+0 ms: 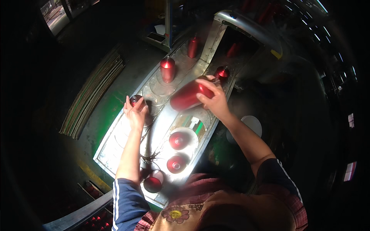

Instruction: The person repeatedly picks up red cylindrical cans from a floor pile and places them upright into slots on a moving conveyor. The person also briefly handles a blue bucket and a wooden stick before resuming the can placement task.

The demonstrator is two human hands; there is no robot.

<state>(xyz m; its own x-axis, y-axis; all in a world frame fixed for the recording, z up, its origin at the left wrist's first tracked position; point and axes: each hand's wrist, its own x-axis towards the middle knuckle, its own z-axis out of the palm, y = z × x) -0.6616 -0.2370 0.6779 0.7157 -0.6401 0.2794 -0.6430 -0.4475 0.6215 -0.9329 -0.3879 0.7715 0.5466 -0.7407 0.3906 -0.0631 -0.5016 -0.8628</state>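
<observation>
My right hand (216, 101) is closed around a shiny red metal bottle (186, 96), which is tilted almost flat above the metal conveyor table (163, 119) and blurred by motion. My left hand (135, 114) has its fingers around the neck of another red bottle (135, 100) at the table's left edge; the hand covers most of its body. Beyond the hands, one red bottle (167, 70) stands upright on a round plate, and a second bottle (222, 73) is just past my right hand. Nearer to me, two red bottles (178, 141) (176, 164) show their tops.
At the far end, a metal tunnel housing (211, 44) covers part of the conveyor, with a bottle (233, 50) inside. Another bottle (192, 47) stands left of it. A red item (153, 184) is at the near edge. Long strips (92, 90) lie on the floor at left.
</observation>
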